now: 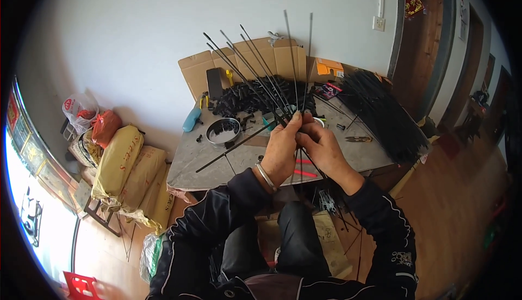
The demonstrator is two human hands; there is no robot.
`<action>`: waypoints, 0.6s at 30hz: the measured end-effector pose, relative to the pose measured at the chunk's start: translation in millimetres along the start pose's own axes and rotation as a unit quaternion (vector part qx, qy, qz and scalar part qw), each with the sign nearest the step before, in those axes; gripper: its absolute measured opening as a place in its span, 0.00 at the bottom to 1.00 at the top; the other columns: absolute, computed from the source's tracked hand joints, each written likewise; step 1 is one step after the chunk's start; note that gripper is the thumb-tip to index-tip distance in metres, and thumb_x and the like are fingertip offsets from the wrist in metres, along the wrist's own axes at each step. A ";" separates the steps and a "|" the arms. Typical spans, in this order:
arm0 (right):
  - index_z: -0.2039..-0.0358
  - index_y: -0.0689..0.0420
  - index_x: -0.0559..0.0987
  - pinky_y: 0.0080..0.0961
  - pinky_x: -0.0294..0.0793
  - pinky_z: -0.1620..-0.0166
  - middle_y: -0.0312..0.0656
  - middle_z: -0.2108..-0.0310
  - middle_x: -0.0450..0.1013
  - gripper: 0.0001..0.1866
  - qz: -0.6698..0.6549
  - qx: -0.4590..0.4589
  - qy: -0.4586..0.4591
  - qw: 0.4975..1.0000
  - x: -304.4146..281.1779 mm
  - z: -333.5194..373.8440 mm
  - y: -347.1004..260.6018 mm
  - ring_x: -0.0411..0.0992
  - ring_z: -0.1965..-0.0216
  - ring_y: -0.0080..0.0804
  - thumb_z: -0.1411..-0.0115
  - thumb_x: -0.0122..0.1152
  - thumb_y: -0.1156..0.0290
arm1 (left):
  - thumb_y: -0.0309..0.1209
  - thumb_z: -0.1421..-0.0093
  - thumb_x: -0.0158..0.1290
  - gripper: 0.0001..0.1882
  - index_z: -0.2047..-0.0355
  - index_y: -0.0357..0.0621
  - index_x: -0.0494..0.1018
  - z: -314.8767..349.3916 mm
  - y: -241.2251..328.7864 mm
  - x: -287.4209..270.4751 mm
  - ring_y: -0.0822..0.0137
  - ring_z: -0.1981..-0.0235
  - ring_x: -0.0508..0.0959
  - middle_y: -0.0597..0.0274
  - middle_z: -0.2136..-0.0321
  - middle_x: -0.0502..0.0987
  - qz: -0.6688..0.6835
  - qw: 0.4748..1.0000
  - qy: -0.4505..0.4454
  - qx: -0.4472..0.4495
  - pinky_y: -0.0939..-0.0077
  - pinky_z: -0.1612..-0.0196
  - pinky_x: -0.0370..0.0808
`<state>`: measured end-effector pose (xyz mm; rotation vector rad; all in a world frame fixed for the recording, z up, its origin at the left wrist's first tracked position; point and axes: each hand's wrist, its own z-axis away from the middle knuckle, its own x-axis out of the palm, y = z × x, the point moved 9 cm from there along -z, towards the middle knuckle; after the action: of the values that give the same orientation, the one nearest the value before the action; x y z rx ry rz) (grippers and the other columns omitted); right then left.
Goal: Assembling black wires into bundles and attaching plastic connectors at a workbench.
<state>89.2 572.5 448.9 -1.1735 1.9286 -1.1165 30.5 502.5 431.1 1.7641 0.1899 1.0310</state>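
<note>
My left hand [281, 146], with a silver bangle at the wrist, is closed round several thin black rods [266, 68] above the table's front. The rods fan upward from my fingers, and some ends hang below my hands. Close beside it, my right hand [324, 150] is closed too, thumb and fingers pinching the rods at the same place. The exact joint between them is hidden by my fingers. Another black rod slants down to the left of my left hand. A heap of small black parts [236, 97] lies behind, beside a round metal bowl [223, 142].
Cardboard [196, 71] stands along the back of the grey table [187, 172]. Many black rods [380, 115] are piled at the right, near a folding tool [359, 139]. A blue bottle [192, 120] stands left. Yellow sacks [120, 161] are stacked on the left.
</note>
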 end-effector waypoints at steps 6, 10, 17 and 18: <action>0.64 0.63 0.77 0.14 0.69 0.69 0.34 0.72 0.74 0.10 -0.076 0.057 -0.002 0.995 0.3 -0.9 2.4 0.71 0.71 0.16 0.37 0.56 0.69 | 0.41 0.31 0.42 0.17 0.55 0.43 0.73 0.8 1.9 -1.3 0.72 0.63 0.76 0.65 0.63 0.78 -0.034 0.999 -0.013 0.002 0.76 0.60 0.71; 0.66 0.61 0.79 0.14 0.68 0.75 0.32 0.76 0.74 0.10 -0.007 0.054 0.030 0.998 -10.3 -1.6 -3.8 0.71 0.76 0.15 0.37 0.57 0.67 | 0.40 0.31 0.42 0.16 0.57 0.44 0.73 3.0 -0.2 -1.4 0.71 0.63 0.76 0.65 0.63 0.78 0.007 1.000 -0.009 -0.006 0.73 0.60 0.73; 0.69 0.61 0.78 0.13 0.66 0.77 0.32 0.79 0.72 0.08 0.093 -0.006 0.039 0.995 -22.5 -12.4 -7.2 0.67 0.80 0.15 0.38 0.57 0.69 | 0.37 0.32 0.42 0.12 0.61 0.44 0.71 -4.4 0.3 -15.9 0.66 0.66 0.78 0.63 0.66 0.78 0.055 0.998 0.015 0.018 0.68 0.61 0.77; 0.70 0.60 0.77 0.13 0.64 0.79 0.32 0.80 0.71 0.09 0.048 0.005 0.062 0.997 -31.9 -13.4 -12.7 0.67 0.82 0.15 0.38 0.56 0.68 | 0.37 0.32 0.42 0.12 0.61 0.44 0.71 -4.1 2.0 -12.5 0.66 0.66 0.78 0.63 0.66 0.78 0.056 0.998 0.014 0.018 0.68 0.61 0.77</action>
<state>96.5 602.8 468.6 -1.0151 2.0485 -1.1706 19.2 497.4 426.3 1.8110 0.1287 1.1386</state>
